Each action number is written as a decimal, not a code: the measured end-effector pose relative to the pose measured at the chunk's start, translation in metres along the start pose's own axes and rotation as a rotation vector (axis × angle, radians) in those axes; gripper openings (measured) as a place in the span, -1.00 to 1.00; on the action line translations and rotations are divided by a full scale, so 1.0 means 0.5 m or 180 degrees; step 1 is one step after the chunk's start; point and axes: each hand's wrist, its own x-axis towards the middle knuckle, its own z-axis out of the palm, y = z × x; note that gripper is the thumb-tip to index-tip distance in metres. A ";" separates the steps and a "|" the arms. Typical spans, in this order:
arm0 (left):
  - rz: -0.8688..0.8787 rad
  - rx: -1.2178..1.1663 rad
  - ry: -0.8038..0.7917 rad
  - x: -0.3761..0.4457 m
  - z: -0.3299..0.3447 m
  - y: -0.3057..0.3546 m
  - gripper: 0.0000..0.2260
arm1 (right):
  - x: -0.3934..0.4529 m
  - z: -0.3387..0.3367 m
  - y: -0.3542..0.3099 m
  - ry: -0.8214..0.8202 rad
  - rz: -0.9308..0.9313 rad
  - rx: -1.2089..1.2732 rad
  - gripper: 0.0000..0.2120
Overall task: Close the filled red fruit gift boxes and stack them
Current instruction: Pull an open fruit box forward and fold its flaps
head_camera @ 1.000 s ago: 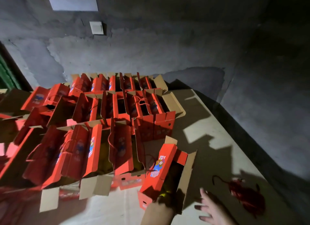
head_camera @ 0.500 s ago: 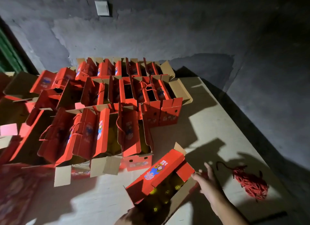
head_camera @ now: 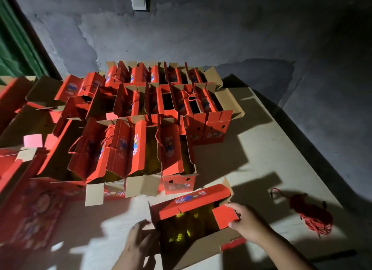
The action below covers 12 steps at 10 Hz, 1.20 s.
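- Folding the small red end flap [head_camera: 225, 216] inward first looks like the sound order, so the long lid panel [head_camera: 193, 201] can come down over it and lock.
- The right hand [head_camera: 246, 222] pinches that end flap between thumb and fingers; the left hand [head_camera: 138, 239] is spread against the box's near left corner, steadying it.
- Keeping the left hand braced should stop the box sliding on the surface [head_camera: 261, 140] while the flaps are pressed.
- The open gift box [head_camera: 193, 225] sits at the near edge, in front of the rows of open boxes [head_camera: 141, 132].
- It is red outside and plain brown card inside, with yellow fruit [head_camera: 179, 237] dimly visible.
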 end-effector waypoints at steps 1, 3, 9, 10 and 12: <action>0.0264 0.0574 0.0643 -0.008 0.026 0.012 -0.32 | -0.002 -0.012 -0.005 -0.0233 -0.0089 -0.0169 -0.27; 0.0021 0.0073 0.0835 0.015 0.033 0.028 -0.26 | -0.024 0.007 -0.014 -0.0261 -0.0128 -0.0387 -0.13; -0.0804 0.0013 0.1233 0.083 0.072 0.104 -0.59 | 0.038 0.005 0.022 0.0857 -0.0538 -0.0466 -0.15; -0.0783 0.0277 0.1273 0.097 0.110 0.160 -0.62 | 0.052 -0.043 0.066 0.1015 -0.0492 -0.0422 -0.21; -0.0686 0.0115 0.1173 0.205 0.187 0.268 -0.60 | 0.107 -0.185 0.153 0.1151 -0.0555 -0.0429 -0.24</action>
